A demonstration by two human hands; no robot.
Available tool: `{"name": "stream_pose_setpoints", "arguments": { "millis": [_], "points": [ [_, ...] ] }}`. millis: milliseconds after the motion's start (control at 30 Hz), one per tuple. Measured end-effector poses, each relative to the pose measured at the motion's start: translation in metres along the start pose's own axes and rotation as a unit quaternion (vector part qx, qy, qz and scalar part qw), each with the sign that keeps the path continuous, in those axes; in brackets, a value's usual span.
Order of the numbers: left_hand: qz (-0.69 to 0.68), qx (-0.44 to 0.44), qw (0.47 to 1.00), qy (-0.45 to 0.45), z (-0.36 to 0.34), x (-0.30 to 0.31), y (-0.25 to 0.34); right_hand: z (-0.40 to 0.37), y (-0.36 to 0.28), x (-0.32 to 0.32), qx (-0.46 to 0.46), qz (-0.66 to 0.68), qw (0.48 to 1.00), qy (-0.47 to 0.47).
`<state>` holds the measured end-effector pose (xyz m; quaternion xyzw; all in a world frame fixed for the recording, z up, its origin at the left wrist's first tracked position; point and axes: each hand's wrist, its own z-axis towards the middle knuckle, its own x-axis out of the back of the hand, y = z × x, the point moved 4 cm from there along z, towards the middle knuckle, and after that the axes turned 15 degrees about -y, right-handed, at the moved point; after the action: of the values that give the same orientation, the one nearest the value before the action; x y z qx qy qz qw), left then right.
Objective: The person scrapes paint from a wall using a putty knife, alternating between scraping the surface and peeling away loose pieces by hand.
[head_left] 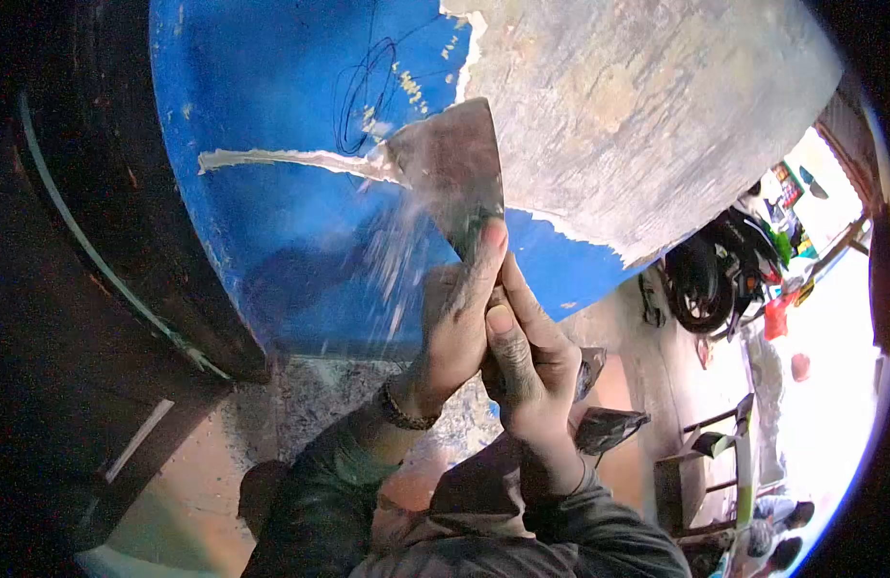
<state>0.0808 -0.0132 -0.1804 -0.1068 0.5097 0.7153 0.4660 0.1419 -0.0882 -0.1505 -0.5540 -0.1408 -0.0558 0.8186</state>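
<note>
Both my hands are wrapped round the handle of a scraper [454, 159], which they mostly hide. My left hand [454, 313] has its thumb laid along the base of the blade. My right hand [533, 361] grips lower down, thumb up against the handle. The wide metal blade lies on a wall with blue paint [300, 217], at the end of a pale scraped strip [281, 157]. Blurred flakes and dust [397, 260] scatter below the blade. A large grey area of bared wall [637, 116] with ragged paint edges spreads to the upper right.
A dark wooden door or frame [88, 289] borders the wall at left. Paint chips litter the floor [334, 390] below. A motorcycle [700, 275] stands at right, with a wooden chair or rack [724, 448] nearer. People [777, 525] are at the lower right, by a bright opening.
</note>
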Motion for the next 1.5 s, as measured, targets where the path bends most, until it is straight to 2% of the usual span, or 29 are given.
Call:
{"name": "stream_pose_setpoints", "arguments": {
  "millis": [33, 100, 133, 167, 233, 267, 367, 433, 500, 533, 567, 633, 667, 700, 767, 800, 833, 900, 933, 1000, 1100, 1133, 1167, 1233, 1300, 1367, 1433, 1467, 1500],
  "points": [
    [-0.032, 0.014, 0.999, 0.027, -0.004, -0.004, -0.004, -0.004, 0.002, 0.006, -0.004, -0.002, 1.000, 0.000],
    [0.092, 0.008, 0.996, 0.017, -0.007, -0.008, -0.021, -0.011, 0.006, 0.018, -0.017, -0.032, 0.999, -0.002],
    [0.033, -0.015, 0.999, 0.017, -0.009, -0.018, -0.024, -0.015, 0.005, 0.017, -0.039, 0.050, 0.998, 0.001],
    [0.032, -0.020, 0.999, 0.017, -0.004, -0.012, -0.021, -0.008, 0.004, 0.017, -0.036, 0.048, 0.998, -0.002],
    [-0.037, 0.049, 0.998, -0.009, 0.009, 0.001, -0.011, 0.010, -0.003, 0.008, -0.011, 0.001, 1.000, -0.015],
    [0.048, 0.015, 0.999, 0.003, 0.004, -0.003, -0.005, 0.004, -0.006, 0.007, -0.040, 0.079, 0.996, -0.009],
    [0.017, 0.051, 0.998, 0.035, -0.002, -0.016, -0.014, -0.003, 0.004, 0.022, 0.004, 0.006, 1.000, -0.031],
    [0.073, 0.028, 0.997, 0.022, -0.001, -0.025, -0.016, 0.008, -0.006, 0.022, 0.005, 0.015, 0.999, -0.031],
    [-0.023, -0.005, 1.000, 0.021, 0.018, -0.018, 0.001, 0.015, -0.015, 0.019, -0.017, 0.038, 0.999, -0.021],
    [0.033, 0.057, 0.998, -0.018, 0.020, -0.014, 0.011, 0.017, -0.017, 0.014, -0.037, 0.094, 0.995, 0.008],
    [0.036, 0.054, 0.998, -0.015, 0.018, -0.016, 0.011, 0.016, -0.016, 0.015, -0.035, 0.096, 0.995, 0.004],
    [0.035, 0.014, 0.999, 0.014, 0.011, -0.020, 0.014, 0.014, -0.016, 0.019, 0.016, 0.055, 0.998, -0.028],
    [0.087, 0.014, 0.992, 0.094, 0.004, -0.026, 0.012, 0.009, -0.013, 0.023, 0.016, 0.019, 0.999, -0.039],
    [0.049, 0.002, 0.995, 0.085, 0.001, -0.025, 0.001, 0.004, -0.012, 0.026, 0.027, 0.025, 0.999, -0.038],
    [0.136, -0.078, 0.982, 0.101, 0.001, -0.033, -0.007, -0.009, -0.003, 0.030, 0.006, 0.078, 0.997, -0.019],
    [0.117, -0.131, 0.976, 0.130, 0.002, -0.052, 0.018, 0.008, 0.004, 0.033, 0.078, -0.016, 0.997, -0.024],
    [0.063, -0.084, 0.991, 0.087, 0.018, -0.032, 0.024, 0.029, -0.012, 0.026, 0.116, -0.007, 0.993, -0.018],
    [-0.001, -0.107, 0.993, -0.047, 0.034, -0.023, 0.060, 0.054, -0.039, 0.012, 0.081, 0.061, 0.994, -0.044],
    [0.012, -0.109, 0.993, -0.046, 0.032, -0.032, 0.064, 0.050, -0.049, 0.007, 0.097, 0.105, 0.989, -0.050],
    [0.034, -0.043, 0.992, 0.115, 0.019, -0.038, 0.063, 0.042, -0.026, 0.006, 0.115, 0.111, 0.986, -0.051],
    [0.151, 0.002, 0.981, 0.124, 0.014, -0.024, 0.031, 0.025, 0.008, 0.007, 0.101, 0.201, 0.973, -0.049],
    [0.175, 0.128, 0.970, 0.107, 0.007, -0.021, 0.024, 0.013, 0.022, 0.010, 0.087, 0.211, 0.974, 0.000],
    [0.263, 0.141, 0.948, 0.112, -0.004, -0.025, 0.023, 0.005, 0.036, 0.011, 0.069, 0.222, 0.972, 0.043],
    [0.330, 0.105, 0.936, 0.061, -0.025, -0.021, 0.019, 0.003, 0.056, -0.006, 0.099, 0.307, 0.946, 0.037],
    [0.338, 0.108, 0.931, 0.092, -0.043, -0.012, 0.026, 0.002, 0.043, -0.011, 0.154, 0.124, 0.979, 0.054],
    [0.300, 0.105, 0.939, 0.131, -0.057, 0.006, 0.040, 0.008, 0.041, -0.016, 0.163, 0.080, 0.983, 0.002],
    [0.458, 0.110, 0.861, 0.189, -0.070, 0.009, 0.064, 0.011, 0.042, -0.008, 0.169, 0.036, 0.985, 0.014],
    [0.383, 0.129, 0.892, 0.201, -0.077, 0.012, 0.062, 0.013, 0.048, -0.004, 0.125, 0.084, 0.988, 0.015],
    [0.390, 0.128, 0.888, 0.208, -0.082, 0.020, 0.056, 0.015, 0.054, -0.002, 0.078, 0.132, 0.988, 0.016]
  ]
}}
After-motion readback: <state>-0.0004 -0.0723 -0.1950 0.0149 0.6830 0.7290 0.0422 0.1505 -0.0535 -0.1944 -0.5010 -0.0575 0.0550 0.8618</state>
